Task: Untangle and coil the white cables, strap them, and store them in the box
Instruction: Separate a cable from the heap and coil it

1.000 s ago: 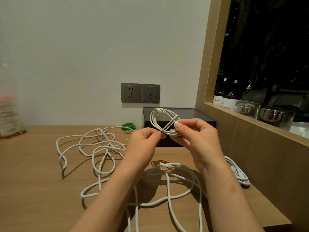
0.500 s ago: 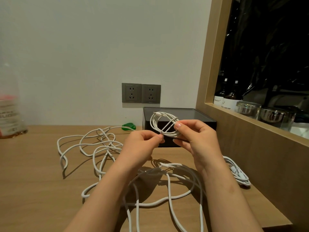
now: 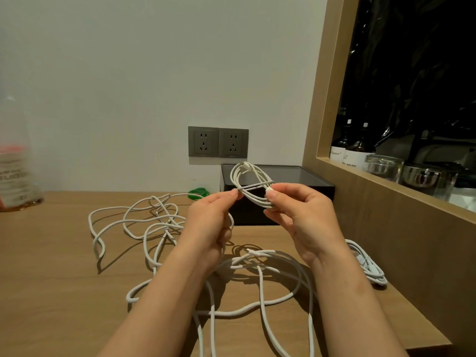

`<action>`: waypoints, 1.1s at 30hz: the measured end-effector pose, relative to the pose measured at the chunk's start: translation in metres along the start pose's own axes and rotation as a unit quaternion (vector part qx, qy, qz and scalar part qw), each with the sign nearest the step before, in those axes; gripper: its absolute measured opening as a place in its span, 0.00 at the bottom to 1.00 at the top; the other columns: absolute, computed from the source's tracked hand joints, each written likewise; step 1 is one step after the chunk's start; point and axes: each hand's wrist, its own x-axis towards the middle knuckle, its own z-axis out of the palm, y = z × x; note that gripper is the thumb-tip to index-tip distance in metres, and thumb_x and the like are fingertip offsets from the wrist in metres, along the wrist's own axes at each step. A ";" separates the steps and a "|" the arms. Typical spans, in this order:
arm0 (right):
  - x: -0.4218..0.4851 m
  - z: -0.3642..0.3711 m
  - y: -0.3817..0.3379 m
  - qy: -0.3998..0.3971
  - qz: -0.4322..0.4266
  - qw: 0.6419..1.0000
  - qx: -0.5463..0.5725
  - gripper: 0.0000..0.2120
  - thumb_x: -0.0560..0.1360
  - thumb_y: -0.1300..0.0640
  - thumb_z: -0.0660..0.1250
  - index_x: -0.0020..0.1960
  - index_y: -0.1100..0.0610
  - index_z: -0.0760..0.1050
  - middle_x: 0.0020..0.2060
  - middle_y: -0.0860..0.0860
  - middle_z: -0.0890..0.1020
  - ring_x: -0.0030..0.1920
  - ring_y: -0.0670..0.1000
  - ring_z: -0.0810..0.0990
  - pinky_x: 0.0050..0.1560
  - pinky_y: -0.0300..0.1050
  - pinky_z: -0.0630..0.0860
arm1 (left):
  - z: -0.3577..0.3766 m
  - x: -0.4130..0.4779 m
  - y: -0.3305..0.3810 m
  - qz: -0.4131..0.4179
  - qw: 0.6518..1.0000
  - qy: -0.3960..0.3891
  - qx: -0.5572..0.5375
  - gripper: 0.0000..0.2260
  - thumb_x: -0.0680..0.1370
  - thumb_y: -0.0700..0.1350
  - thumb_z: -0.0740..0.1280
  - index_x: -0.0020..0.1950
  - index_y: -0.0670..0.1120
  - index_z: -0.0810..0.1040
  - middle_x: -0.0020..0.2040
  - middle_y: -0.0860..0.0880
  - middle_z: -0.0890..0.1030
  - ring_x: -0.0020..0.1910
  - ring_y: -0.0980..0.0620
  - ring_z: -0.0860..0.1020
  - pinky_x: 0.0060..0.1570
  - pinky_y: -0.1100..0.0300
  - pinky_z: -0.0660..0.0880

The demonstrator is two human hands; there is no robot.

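I hold a small coil of white cable [image 3: 247, 180] in the air in front of the dark box [image 3: 296, 176]. My right hand [image 3: 301, 215] grips the coil's right side, thumb on top. My left hand [image 3: 211, 220] pinches a pale strap or cable end that crosses the coil's middle. Loose tangled white cables [image 3: 144, 225] lie on the wooden table [image 3: 51, 292] to the left, and more long loops [image 3: 257, 287] lie below my hands. A bundled white cable [image 3: 368, 266] rests on the table by my right forearm.
Green ties [image 3: 198, 194] lie beside the box near the wall. A clear bottle [image 3: 15, 173] stands at the far left. Wall sockets [image 3: 218, 142] sit above the box. A wooden-framed recess at right holds bottles and glass jars [image 3: 383, 167].
Both hands have risen slightly with the coil. The left hand has drawn a little away to the left, pulling the strap straight across the coil.
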 end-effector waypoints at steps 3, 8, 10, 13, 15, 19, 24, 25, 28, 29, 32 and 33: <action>-0.001 0.004 0.001 -0.002 -0.013 1.000 0.003 0.04 0.70 0.66 0.71 0.41 0.58 0.80 0.36 0.51 0.82 0.41 0.49 0.82 0.39 0.40 0.81 | 0.003 0.000 0.001 -0.038 0.995 0.007 -0.087 0.05 0.78 0.44 0.65 0.48 0.44 0.78 0.21 0.54 0.62 0.19 0.58 0.59 0.16 0.68 0.56; -0.001 0.002 0.000 0.000 -0.018 1.000 -0.003 0.05 0.70 0.66 0.71 0.40 0.58 0.80 0.35 0.50 0.82 0.40 0.48 0.82 0.38 0.39 0.80 | -0.002 -0.001 0.003 -0.019 0.996 -0.056 -0.062 0.10 0.77 0.48 0.64 0.38 0.46 0.74 0.21 0.54 0.60 0.19 0.58 0.56 0.17 0.67 0.54; 0.000 -0.004 -0.002 -0.005 -0.016 1.000 -0.027 0.05 0.70 0.66 0.70 0.40 0.57 0.80 0.35 0.51 0.82 0.39 0.48 0.81 0.38 0.40 0.79 | -0.005 -0.003 0.005 0.024 0.994 -0.080 0.064 0.12 0.77 0.52 0.64 0.37 0.47 0.75 0.21 0.53 0.60 0.21 0.56 0.57 0.20 0.65 0.56; 0.000 -0.006 -0.002 -0.019 -0.017 0.997 -0.072 0.07 0.72 0.66 0.67 0.40 0.56 0.78 0.34 0.51 0.79 0.38 0.48 0.78 0.37 0.40 0.77 | -0.006 -0.003 0.003 0.074 0.980 -0.077 0.168 0.11 0.77 0.53 0.64 0.42 0.48 0.80 0.24 0.51 0.64 0.23 0.55 0.60 0.24 0.64 0.59; 0.000 -0.005 -0.001 -0.019 -0.026 0.994 -0.103 0.07 0.73 0.66 0.65 0.41 0.55 0.77 0.35 0.51 0.77 0.38 0.47 0.76 0.37 0.40 0.75 | -0.005 -0.005 0.002 0.082 0.978 -0.077 0.177 0.11 0.77 0.53 0.64 0.43 0.47 0.81 0.25 0.51 0.65 0.24 0.56 0.62 0.25 0.64 0.61; 0.000 -0.004 -0.001 -0.022 -0.047 0.989 -0.141 0.09 0.74 0.67 0.63 0.45 0.54 0.77 0.33 0.51 0.75 0.34 0.46 0.73 0.33 0.38 0.73 | -0.003 -0.006 0.002 0.087 0.977 -0.081 0.177 0.12 0.77 0.53 0.64 0.42 0.47 0.80 0.25 0.51 0.65 0.25 0.56 0.62 0.26 0.63 0.61; 0.001 -0.005 0.000 -0.040 -0.052 0.986 -0.151 0.13 0.74 0.68 0.61 0.49 0.52 0.77 0.31 0.52 0.73 0.32 0.47 0.72 0.32 0.38 0.74 | -0.004 -0.005 0.001 0.079 0.976 -0.080 0.187 0.12 0.77 0.54 0.63 0.42 0.47 0.80 0.26 0.50 0.64 0.26 0.55 0.62 0.26 0.63 0.62; 0.001 -0.005 0.000 -0.040 -0.052 0.987 -0.150 0.14 0.74 0.68 0.61 0.49 0.51 0.77 0.32 0.51 0.73 0.32 0.47 0.72 0.32 0.38 0.74 | -0.004 -0.004 0.001 0.079 0.975 -0.084 0.189 0.13 0.77 0.54 0.63 0.42 0.47 0.79 0.26 0.50 0.64 0.25 0.55 0.62 0.26 0.63 0.62; 0.001 -0.006 0.000 -0.031 -0.042 0.992 -0.118 0.14 0.74 0.67 0.62 0.51 0.51 0.78 0.31 0.50 0.74 0.33 0.47 0.73 0.34 0.39 0.75 | -0.006 -0.004 0.002 0.061 0.976 -0.120 0.173 0.12 0.78 0.53 0.62 0.40 0.48 0.79 0.26 0.52 0.66 0.25 0.57 0.62 0.26 0.65 0.60; 0.001 -0.006 -0.001 -0.025 -0.034 0.995 -0.094 0.14 0.74 0.67 0.62 0.52 0.50 0.78 0.32 0.50 0.74 0.34 0.47 0.73 0.35 0.40 0.75 | -0.007 -0.004 0.004 0.051 0.975 -0.142 0.165 0.11 0.78 0.51 0.62 0.40 0.48 0.79 0.27 0.53 0.68 0.25 0.58 0.63 0.26 0.66 0.60; 0.003 -0.007 -0.001 0.000 -0.008 1.000 -0.019 0.15 0.74 0.66 0.64 0.56 0.51 0.76 0.40 0.53 0.78 0.38 0.50 0.76 0.36 0.41 0.75 | -0.009 -0.006 0.006 0.038 0.961 -0.187 0.202 0.07 0.78 0.45 0.63 0.48 0.49 0.82 0.32 0.53 0.77 0.26 0.60 0.66 0.25 0.68 0.62; 0.003 -0.007 -0.001 0.007 0.005 1.000 0.008 0.13 0.74 0.65 0.64 0.56 0.52 0.76 0.42 0.55 0.80 0.40 0.50 0.78 0.37 0.41 0.75 | -0.009 -0.007 0.005 0.040 0.958 -0.179 0.219 0.07 0.78 0.44 0.64 0.49 0.49 0.82 0.33 0.53 0.78 0.27 0.60 0.67 0.25 0.68 0.63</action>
